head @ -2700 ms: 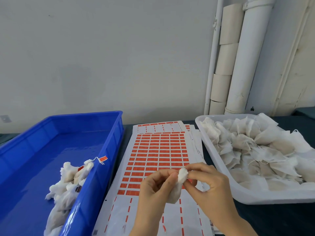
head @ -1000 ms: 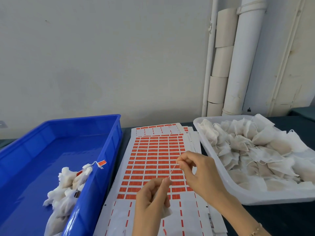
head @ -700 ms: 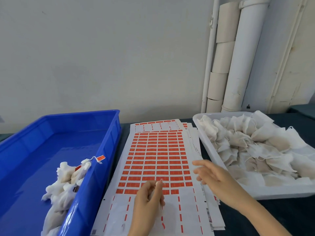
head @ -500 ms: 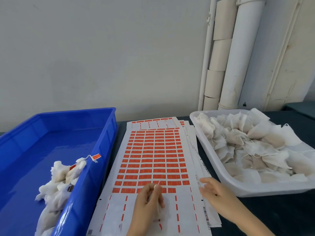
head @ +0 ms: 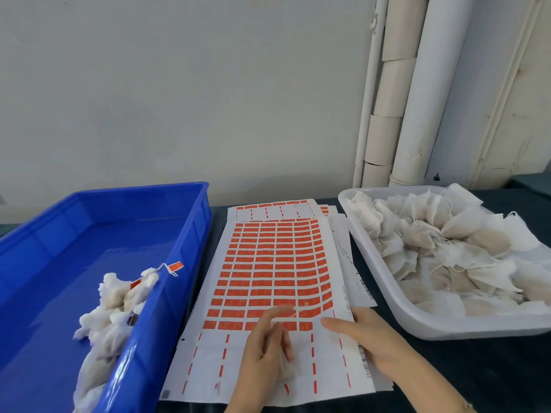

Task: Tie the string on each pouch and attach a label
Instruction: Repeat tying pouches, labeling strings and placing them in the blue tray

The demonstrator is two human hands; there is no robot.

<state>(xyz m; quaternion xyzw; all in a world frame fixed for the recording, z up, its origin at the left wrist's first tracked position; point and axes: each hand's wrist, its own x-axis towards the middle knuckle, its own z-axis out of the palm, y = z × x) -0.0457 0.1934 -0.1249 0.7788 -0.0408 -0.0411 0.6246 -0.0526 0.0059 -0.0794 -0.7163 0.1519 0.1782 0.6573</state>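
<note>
While left hand [head: 264, 351] grips one pouch [head: 288, 368], right hand [head: 369, 338] lies flat on the label sheet [head: 268, 263]

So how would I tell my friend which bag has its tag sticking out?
Find the blue bin on the left. A heap of white pouches leans against its right wall. Only the topmost pouch has its orange label hanging over the rim.

We see dark worktop [head: 477, 368] running back to pale wall; three things sit directly on it. Left: blue bin [head: 199, 222], near end cut off by frame edge. Middle: stack of label sheets [head: 268, 263] lying flat; lower sheets [head: 354, 281] fanned out to right. Right: white tray [head: 384, 281], near stack; we note strip of bare worktop between bin and sheets.
</note>
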